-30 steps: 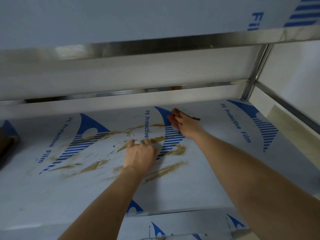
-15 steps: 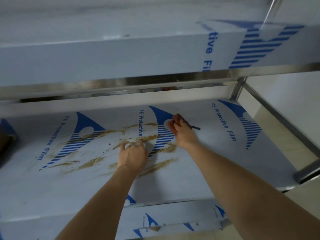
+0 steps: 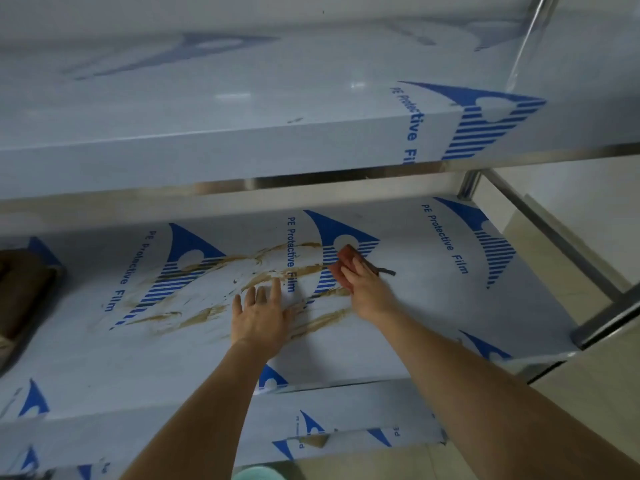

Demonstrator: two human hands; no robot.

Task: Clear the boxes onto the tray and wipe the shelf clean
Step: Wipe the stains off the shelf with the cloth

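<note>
The lower shelf (image 3: 433,306) is covered in white protective film with blue print and carries brown smears (image 3: 207,313) across its middle. My left hand (image 3: 259,313) lies flat on the film with its fingers spread, over the smears. Just to its right, my right hand (image 3: 367,289) holds a reddish-brown cloth (image 3: 341,263) against the shelf at the right end of the smears. A dark strip sticks out from under that hand to the right. No boxes are in view.
The upper shelf (image 3: 242,143) overhangs close above the hands, with a steel edge. A dark brown tray-like object (image 3: 24,292) sits at the shelf's far left. A steel upright and rails (image 3: 554,237) bound the right side, with tiled floor beyond.
The view has tilted up, showing more of the upper shelf. My left hand's fingers have spread flat. The reddish cloth now shows under my right hand, which stays at the same spot.
</note>
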